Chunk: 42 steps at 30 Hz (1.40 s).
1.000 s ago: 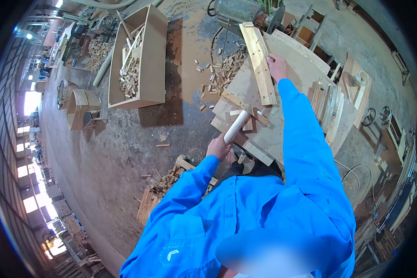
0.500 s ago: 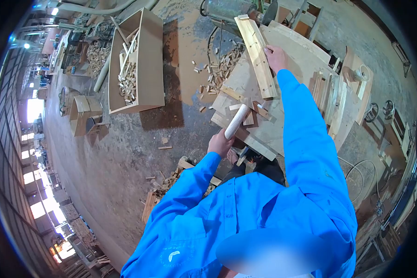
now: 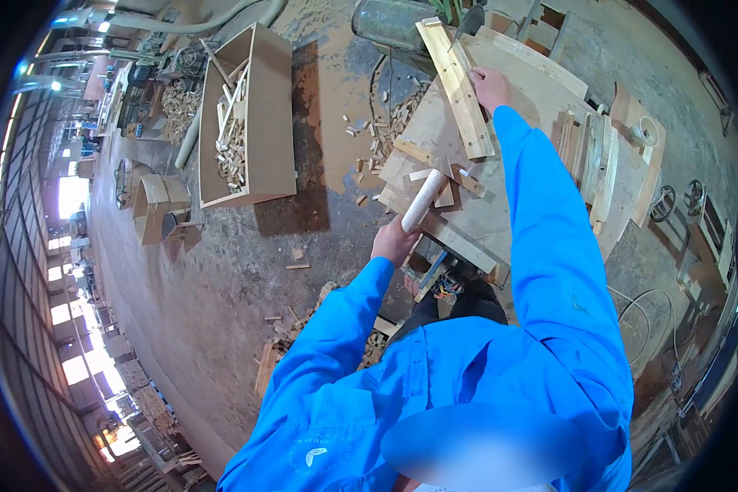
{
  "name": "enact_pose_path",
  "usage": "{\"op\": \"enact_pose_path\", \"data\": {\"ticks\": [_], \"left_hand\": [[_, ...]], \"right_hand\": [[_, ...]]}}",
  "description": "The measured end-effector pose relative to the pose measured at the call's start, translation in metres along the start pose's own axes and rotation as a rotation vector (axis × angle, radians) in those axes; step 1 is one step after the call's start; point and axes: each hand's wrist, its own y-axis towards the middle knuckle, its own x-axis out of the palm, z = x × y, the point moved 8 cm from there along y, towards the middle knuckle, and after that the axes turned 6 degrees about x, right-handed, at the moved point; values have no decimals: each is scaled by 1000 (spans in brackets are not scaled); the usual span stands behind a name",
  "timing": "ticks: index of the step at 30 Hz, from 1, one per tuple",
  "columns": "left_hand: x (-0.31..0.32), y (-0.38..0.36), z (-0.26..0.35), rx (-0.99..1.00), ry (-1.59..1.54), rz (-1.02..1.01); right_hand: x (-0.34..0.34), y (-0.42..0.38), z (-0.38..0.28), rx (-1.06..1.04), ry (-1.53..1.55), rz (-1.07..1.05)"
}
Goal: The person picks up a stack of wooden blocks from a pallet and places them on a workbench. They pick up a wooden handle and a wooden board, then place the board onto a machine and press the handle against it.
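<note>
My left hand [image 3: 395,243] is wrapped round a pale, round wooden stick [image 3: 422,202], low at the near-left edge of the worktable [image 3: 517,111]. The stick slants up over the table, and its far end is beside some small wood blocks [image 3: 444,195]. With my arm stretched forward, my right hand [image 3: 490,88] grips the right edge of a long, slightly curved wooden board [image 3: 461,100]. Several dark spots or fasteners mark the board's face. Its far end lies close to a round saw blade [image 3: 471,21].
Stacked curved wood strips [image 3: 586,168] and a tape roll [image 3: 644,129] lie on the table's right. A large open box [image 3: 272,115] of offcuts stands at the left. Scrap wood [image 3: 385,127] litters the floor, and a cable [image 3: 652,307] loops at the lower right.
The view has shifted slightly, so the table and box appear a little higher and further right. Both hands keep their holds, and the board shows no clear movement on the table.
</note>
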Motion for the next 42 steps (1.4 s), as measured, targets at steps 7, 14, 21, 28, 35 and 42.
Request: {"op": "enact_pose_path", "data": {"ticks": [7, 14, 21, 28, 35, 42], "left_hand": [[0, 0, 0, 6, 12, -8], [0, -3, -5, -39, 89, -51], [3, -10, -20, -118, 16, -102], [-5, -19, -17, -20, -29, -50], [-6, -24, -22, -68, -14, -90], [-5, -23, -24, -91, -10, -102]], "right_hand": [[-12, 9, 29, 117, -76, -8], [-37, -46, -1, -54, -50, 56], [-10, -54, 3, 34, -41, -25], [17, -20, -1, 36, -90, -60], [34, -5, -5, 67, -80, -44], [30, -5, -15, 77, -68, -79]]}}
